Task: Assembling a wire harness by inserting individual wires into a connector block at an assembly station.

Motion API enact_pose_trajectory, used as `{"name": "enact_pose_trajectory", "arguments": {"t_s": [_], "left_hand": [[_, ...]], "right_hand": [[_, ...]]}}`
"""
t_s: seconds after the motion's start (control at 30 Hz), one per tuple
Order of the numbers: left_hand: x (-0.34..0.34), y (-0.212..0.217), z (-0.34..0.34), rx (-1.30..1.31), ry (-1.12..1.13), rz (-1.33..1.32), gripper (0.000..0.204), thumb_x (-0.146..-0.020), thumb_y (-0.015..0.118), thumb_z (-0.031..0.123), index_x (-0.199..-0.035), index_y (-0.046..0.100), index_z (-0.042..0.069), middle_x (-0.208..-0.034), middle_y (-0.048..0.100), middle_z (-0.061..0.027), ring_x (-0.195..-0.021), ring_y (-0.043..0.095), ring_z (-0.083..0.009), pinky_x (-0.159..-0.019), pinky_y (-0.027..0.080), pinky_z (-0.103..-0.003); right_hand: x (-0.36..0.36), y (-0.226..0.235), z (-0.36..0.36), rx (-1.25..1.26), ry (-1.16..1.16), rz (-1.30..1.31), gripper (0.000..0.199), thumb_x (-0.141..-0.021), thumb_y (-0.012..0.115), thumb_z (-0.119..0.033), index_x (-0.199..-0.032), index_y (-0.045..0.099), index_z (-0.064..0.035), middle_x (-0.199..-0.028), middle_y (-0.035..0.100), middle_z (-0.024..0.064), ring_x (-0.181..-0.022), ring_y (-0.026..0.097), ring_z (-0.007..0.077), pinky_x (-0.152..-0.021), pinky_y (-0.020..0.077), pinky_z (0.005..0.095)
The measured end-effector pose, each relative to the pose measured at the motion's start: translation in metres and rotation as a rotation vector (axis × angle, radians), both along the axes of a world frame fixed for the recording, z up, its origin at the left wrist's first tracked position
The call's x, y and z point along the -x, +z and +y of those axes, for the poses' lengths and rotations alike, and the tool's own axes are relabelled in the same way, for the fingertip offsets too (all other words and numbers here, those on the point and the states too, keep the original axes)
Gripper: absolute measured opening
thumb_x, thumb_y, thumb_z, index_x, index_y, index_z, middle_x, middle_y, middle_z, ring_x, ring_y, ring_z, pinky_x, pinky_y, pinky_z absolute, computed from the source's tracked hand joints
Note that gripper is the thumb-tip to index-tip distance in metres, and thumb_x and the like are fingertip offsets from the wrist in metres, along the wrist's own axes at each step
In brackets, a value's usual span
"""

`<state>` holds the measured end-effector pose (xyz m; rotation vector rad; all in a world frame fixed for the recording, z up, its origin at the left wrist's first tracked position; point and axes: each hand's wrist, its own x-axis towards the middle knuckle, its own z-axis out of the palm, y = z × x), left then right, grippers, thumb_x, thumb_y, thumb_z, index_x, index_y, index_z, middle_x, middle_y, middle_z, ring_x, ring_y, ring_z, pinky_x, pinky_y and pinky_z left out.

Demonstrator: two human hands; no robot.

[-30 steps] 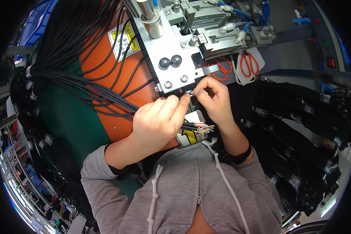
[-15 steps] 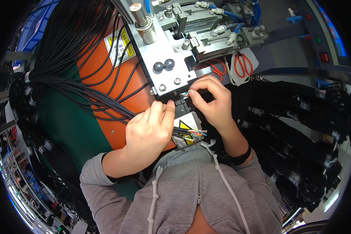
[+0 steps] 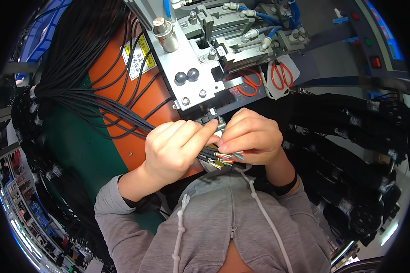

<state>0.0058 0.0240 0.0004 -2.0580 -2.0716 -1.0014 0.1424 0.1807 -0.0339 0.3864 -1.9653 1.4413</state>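
Note:
Several black cables [image 3: 141, 122] run from the left into my left hand [image 3: 175, 145], which is closed around them. Their stripped ends, fine multicoloured wires [image 3: 221, 159], stick out below my fingers toward the right. My right hand [image 3: 253, 136] pinches beside these ends, its thumb and fingertips close to my left fingertips; it seems to hold one wire end, though the grip is partly hidden. Just above both hands is the front of a metal machine [image 3: 191, 88], with a small metal fixture [image 3: 221, 123] showing between my fingers.
Pneumatic cylinders [image 3: 241, 54] with blue hoses stand at the upper right. Red-handled scissors [image 3: 281, 75] lie beyond my right hand. A warning label [image 3: 138, 57] is on the orange surface [image 3: 132, 159]. Black cable bundles [image 3: 351, 136] hang at the right.
My right hand has come down from the machine's front toward the wire ends. My left hand has shifted slightly lower, its index finger now reaching toward the right hand. The wire ends have moved left.

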Motion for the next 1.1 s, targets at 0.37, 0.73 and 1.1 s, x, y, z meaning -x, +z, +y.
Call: {"name": "enact_pose_trajectory", "arguments": {"t_s": [0.37,0.73,1.1], "left_hand": [[0.001,-0.003,0.001,-0.234,-0.039,0.015,0.023,-0.073,0.075,0.015,-0.09,0.07,0.0,-0.074,0.061,-0.0069,-0.057,0.055,-0.0161,-0.046,0.041,-0.026],[0.0,-0.006,0.004,-0.232,0.013,-0.041,0.023,-0.071,0.073,0.011,-0.089,0.067,-0.002,-0.072,0.057,-0.0062,-0.054,0.055,-0.0173,-0.044,0.042,-0.028],[0.0,-0.005,0.001,-0.094,0.047,0.124,0.026,-0.067,0.068,0.005,-0.092,0.068,0.0,-0.072,0.054,-0.0026,-0.058,0.055,-0.0127,-0.045,0.04,-0.025]], "right_hand": [[0.001,0.017,-0.021,0.207,-0.314,-0.163,0.017,-0.072,0.076,0.001,-0.087,0.068,0.001,-0.082,0.068,0.0112,-0.076,0.063,0.0221,-0.067,0.0483,0.0312],[0.01,0.021,-0.014,-0.01,-0.362,-0.114,0.018,-0.071,0.078,-0.003,-0.085,0.067,0.0016,-0.083,0.067,0.0109,-0.079,0.063,0.0233,-0.07,0.0492,0.0322],[0.0,0.03,-0.011,-0.365,-0.569,-0.286,0.015,-0.072,0.076,-0.003,-0.081,0.065,0.0002,-0.075,0.063,0.0085,-0.073,0.06,0.0194,-0.07,0.0468,0.0302]]}}
